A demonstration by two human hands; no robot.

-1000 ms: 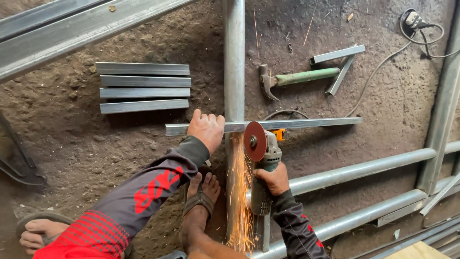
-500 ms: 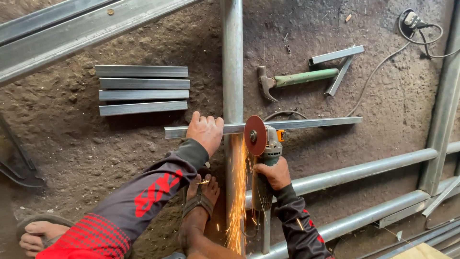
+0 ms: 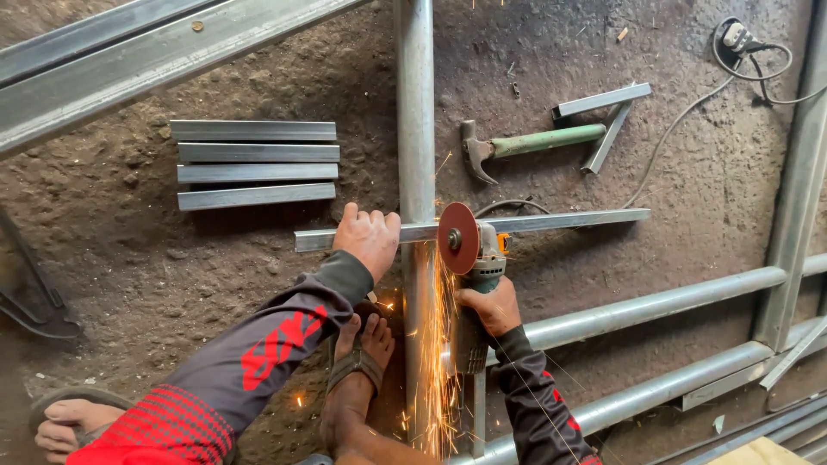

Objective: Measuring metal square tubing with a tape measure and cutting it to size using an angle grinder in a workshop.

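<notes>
My left hand (image 3: 369, 239) presses down on a long thin metal bar (image 3: 560, 220) that lies across an upright steel pipe (image 3: 416, 112). My right hand (image 3: 491, 303) grips an angle grinder (image 3: 478, 258) whose red disc (image 3: 457, 238) meets the bar just right of the pipe. Orange sparks (image 3: 435, 362) stream down toward me beside the pipe. My sandalled foot (image 3: 360, 357) rests on the ground below the bar, between my arms.
Several cut metal bars (image 3: 256, 164) lie side by side at left. A green-handled hammer (image 3: 525, 145) and two short metal pieces (image 3: 603, 116) lie at upper right, near a cable and plug (image 3: 736, 39). Steel pipes (image 3: 655, 301) run along the right. My other foot (image 3: 65, 422) is at lower left.
The spark stream has thinned and spread into scattered streaks. The grinder and both hands stay almost in place on the bar.
</notes>
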